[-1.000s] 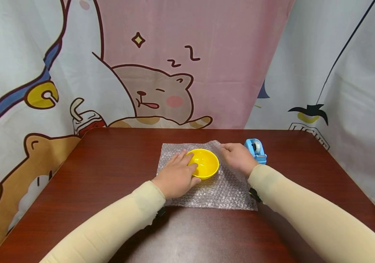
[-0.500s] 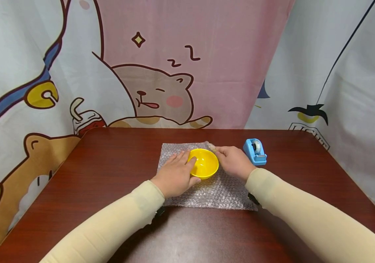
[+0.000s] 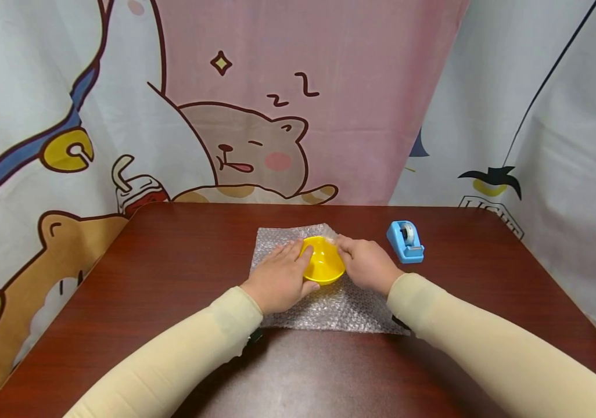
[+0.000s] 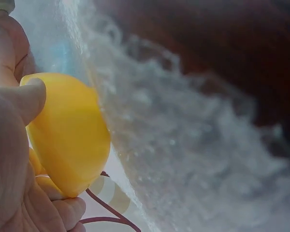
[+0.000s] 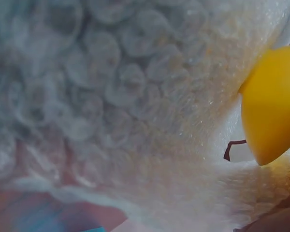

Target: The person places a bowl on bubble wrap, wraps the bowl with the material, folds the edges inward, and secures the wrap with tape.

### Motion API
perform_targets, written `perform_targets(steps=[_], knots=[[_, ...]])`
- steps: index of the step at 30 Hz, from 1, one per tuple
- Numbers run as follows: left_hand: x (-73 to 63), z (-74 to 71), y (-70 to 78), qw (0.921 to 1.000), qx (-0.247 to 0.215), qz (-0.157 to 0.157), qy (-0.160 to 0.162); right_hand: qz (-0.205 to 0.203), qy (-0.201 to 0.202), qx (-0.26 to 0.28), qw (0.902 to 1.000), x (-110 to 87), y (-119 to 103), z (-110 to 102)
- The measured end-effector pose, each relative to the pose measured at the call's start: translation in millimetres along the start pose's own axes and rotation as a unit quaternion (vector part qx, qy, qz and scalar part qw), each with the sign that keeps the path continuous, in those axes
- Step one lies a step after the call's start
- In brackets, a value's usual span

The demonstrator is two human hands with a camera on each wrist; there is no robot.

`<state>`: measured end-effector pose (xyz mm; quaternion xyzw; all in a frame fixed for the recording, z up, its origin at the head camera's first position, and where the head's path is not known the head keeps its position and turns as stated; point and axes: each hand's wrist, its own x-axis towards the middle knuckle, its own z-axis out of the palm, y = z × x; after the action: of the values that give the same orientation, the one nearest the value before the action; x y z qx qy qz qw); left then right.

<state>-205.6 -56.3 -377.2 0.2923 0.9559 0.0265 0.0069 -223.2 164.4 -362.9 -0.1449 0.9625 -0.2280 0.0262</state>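
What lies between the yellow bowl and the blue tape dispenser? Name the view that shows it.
The right hand, gripping bubble wrap, lies between the yellow bowl and the blue tape dispenser; the head view shows it.

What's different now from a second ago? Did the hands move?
The right hand moved left, toward the yellow bowl, bringing the gripped edge of the bubble wrap to the bowl's right rim. I see nothing let go. The left hand still holds the bowl, and the blue tape dispenser stayed put.
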Motion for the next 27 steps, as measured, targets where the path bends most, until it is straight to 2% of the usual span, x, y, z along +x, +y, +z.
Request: perform_targets(steps=[12, 21, 27], knots=[[-0.8, -1.1, 0.5, 0.9999, -0.012, 0.001, 0.009, -0.07, 0.017, -0.051, 0.9961, -5.0, -5.4, 8.3], [0.4, -0.5, -0.2, 0.9996, -0.016, 0.006, 0.023, -0.09, 0.001, -0.049, 0.9947, -9.4, -8.5, 11.4], [0.6, -0.4, 0.0, 0.9995, -0.017, 0.005, 0.028, -0.09, -0.012, -0.046, 0.9948, -10.9, -9.5, 13.5]])
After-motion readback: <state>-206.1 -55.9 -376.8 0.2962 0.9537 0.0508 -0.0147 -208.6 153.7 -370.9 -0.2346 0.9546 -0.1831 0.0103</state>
